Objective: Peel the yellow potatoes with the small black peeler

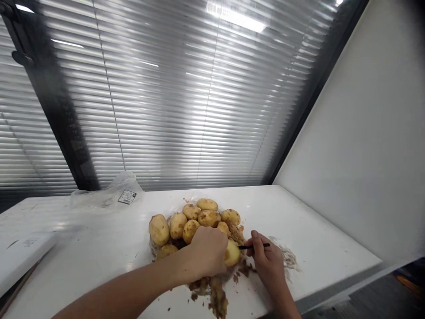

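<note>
Right fingers (256, 242) pinch a black tool (266, 245), long axis crosswise, pointing left; left fingers (220, 253) hold a potato (232, 254).

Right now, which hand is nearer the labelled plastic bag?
Left. The left hand, on a potato, is right of the plastic bag and nearer the person; the right hand, holding a dark tool, is farther right.

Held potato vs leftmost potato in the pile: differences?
The held potato is brighter yellow; the leftmost potato is tanner. The left hand grips and partly hides the held potato; the leftmost potato rests untouched, in nearly full view. Both have rounded outlines.
</note>
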`<act>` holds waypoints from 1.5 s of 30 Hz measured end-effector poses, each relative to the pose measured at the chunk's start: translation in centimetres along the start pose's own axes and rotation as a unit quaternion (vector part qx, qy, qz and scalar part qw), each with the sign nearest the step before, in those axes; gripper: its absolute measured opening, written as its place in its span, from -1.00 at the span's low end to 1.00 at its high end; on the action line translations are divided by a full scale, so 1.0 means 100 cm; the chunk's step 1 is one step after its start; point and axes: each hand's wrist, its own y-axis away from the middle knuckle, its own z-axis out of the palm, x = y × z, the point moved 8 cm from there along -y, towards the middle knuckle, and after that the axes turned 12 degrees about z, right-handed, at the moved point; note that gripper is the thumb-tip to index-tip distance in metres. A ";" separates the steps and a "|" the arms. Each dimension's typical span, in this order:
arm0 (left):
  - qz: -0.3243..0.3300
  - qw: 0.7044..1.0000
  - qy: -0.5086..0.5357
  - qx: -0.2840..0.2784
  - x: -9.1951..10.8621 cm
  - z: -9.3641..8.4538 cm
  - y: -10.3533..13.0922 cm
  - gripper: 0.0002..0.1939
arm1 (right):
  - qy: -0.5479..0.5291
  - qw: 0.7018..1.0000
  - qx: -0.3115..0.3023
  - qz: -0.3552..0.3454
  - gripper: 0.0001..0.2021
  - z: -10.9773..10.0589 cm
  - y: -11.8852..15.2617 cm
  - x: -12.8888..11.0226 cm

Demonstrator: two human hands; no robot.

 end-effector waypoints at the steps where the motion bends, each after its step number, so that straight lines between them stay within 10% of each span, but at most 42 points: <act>1: 0.002 1.000 -0.005 -0.001 0.000 0.000 0.000 -0.69 | -0.007 1.000 -0.002 0.003 -0.37 0.000 0.001 -0.001; 22: -0.003 0.999 -0.034 -0.016 0.001 -0.001 0.000 -0.70 | 0.003 0.999 -0.033 -0.003 -0.37 0.003 0.007 -0.006; 40: -0.014 0.999 -0.040 -0.033 0.001 -0.004 0.000 -0.72 | 0.041 0.989 -0.001 -0.139 -0.41 0.000 0.027 -0.022; 45: -0.018 0.999 -0.035 -0.028 0.000 -0.003 -0.001 -0.69 | 0.007 0.997 0.028 -0.071 -0.41 -0.006 0.021 -0.004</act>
